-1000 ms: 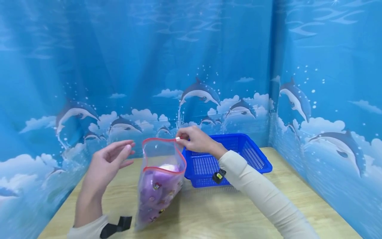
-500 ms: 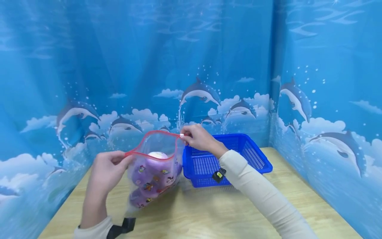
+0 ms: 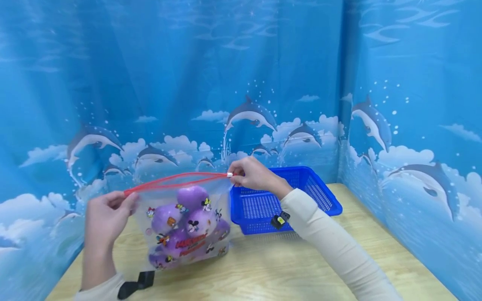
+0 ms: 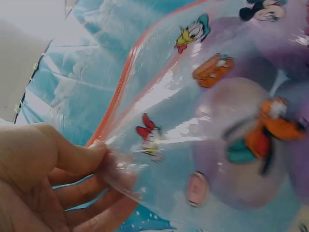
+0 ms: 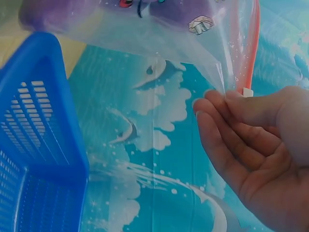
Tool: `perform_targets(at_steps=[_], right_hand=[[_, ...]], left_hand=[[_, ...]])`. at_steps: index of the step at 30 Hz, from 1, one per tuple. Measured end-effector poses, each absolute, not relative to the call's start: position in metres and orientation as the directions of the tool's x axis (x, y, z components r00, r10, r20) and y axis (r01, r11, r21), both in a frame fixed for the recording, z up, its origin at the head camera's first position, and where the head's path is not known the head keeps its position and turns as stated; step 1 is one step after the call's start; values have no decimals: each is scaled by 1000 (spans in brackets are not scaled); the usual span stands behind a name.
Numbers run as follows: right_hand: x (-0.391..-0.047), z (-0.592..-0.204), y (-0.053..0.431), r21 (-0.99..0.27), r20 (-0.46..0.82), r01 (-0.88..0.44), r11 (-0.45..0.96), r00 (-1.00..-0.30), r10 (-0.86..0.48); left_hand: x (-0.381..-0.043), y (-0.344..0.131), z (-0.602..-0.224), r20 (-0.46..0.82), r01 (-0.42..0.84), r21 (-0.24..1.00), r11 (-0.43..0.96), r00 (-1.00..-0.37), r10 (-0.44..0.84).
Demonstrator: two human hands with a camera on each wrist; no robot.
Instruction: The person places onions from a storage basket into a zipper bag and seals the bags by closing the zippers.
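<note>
A clear zip bag [image 3: 214, 240] printed with cartoon figures hangs between my hands, with several purple balls [image 3: 192, 196] inside it. My left hand [image 3: 107, 215] pinches the left end of its red zip edge [image 3: 150, 184], thumb over the film as the left wrist view shows. At the opposite top corner, beside the white slider [image 3: 229, 175], my right hand [image 3: 254, 173] pinches the bag. The mouth is drawn out long and narrow, its two red edges slightly apart in the middle.
Just right of the bag, a blue plastic basket [image 3: 241, 228] with slotted walls stands on the wood-grain table [image 3: 263, 271]. Blue curtains [image 3: 188, 62] printed with dolphins rise behind and at the sides.
My left hand, apart from the bag at first, took hold of its rim and pulled left. The wide mouth narrowed and the bag turned its printed face forward. My right hand stayed nearly still.
</note>
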State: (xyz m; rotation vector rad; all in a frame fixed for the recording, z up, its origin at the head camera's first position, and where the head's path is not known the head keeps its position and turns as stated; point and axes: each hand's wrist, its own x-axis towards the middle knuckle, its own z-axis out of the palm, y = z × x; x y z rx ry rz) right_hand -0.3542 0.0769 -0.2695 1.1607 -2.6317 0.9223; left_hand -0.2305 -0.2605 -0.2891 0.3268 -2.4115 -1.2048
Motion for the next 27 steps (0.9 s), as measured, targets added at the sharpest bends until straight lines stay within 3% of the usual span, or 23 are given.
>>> perform_targets(at_steps=[7,10,13,16,19,23,27], right_hand=[[-349,-276,64,-436,351,-751,496,-649,-675],[-347,-278,59,-456,363,-745,487,-655,-663],[-344,-279,56,-490,368,-722,488,-679,-635],[-342,-280,54,-507,382,-703,499,-702,-600],[-342,-282,53,-514,402,-697,500,-711,-578],[-342,-284,53,-524,420,-706,477,-701,-577],[-341,-286,53,-529,428,-724,443,-679,-597]], left_hand=[[-232,-262,-290,237,-43,766,641,-908,-345],[-227,-251,-284,338,33,770,637,-868,-363],[-222,-231,-274,516,198,733,650,-785,-343],[-222,-208,-265,680,386,612,691,-703,-209],[-229,-187,-259,741,525,493,694,-671,-19],[-245,-162,-257,692,590,432,683,-702,168],[-259,-145,-258,602,563,429,707,-761,241]])
